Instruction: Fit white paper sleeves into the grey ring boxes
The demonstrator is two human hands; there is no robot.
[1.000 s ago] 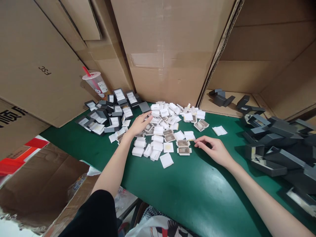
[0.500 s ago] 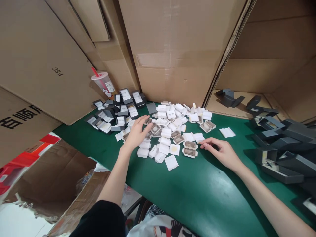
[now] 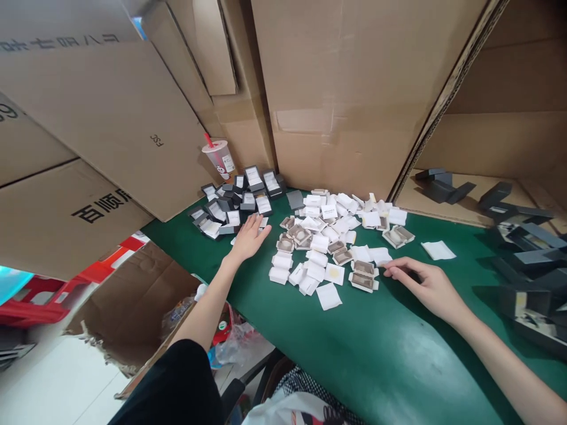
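Note:
My left hand (image 3: 248, 241) lies with its fingers stretched out at the near edge of a cluster of small black boxes (image 3: 215, 210) with white inserts. Bits of white show beside and beyond its fingers; what lies beneath it is hidden. To its right spreads a pile of small folded white card pieces (image 3: 316, 258), some turned to show grey-brown hollows. My right hand (image 3: 423, 283) is at the pile's right side, thumb and forefinger pinched together by the edge of a white piece (image 3: 380, 255). Whether the fingertips grip that edge is too small to tell.
A lidded cup (image 3: 220, 156) with a red straw stands behind the black boxes. Large cardboard panels (image 3: 354, 77) rise behind the green table (image 3: 354, 348). Open black boxes (image 3: 531, 265) crowd the right side, near a lone white square (image 3: 438, 250). An open carton (image 3: 128, 301) sits below left.
My left hand has moved left, off the white pile towards the black boxes, leaving green table between. My right hand keeps its place by the pile. The view has turned left.

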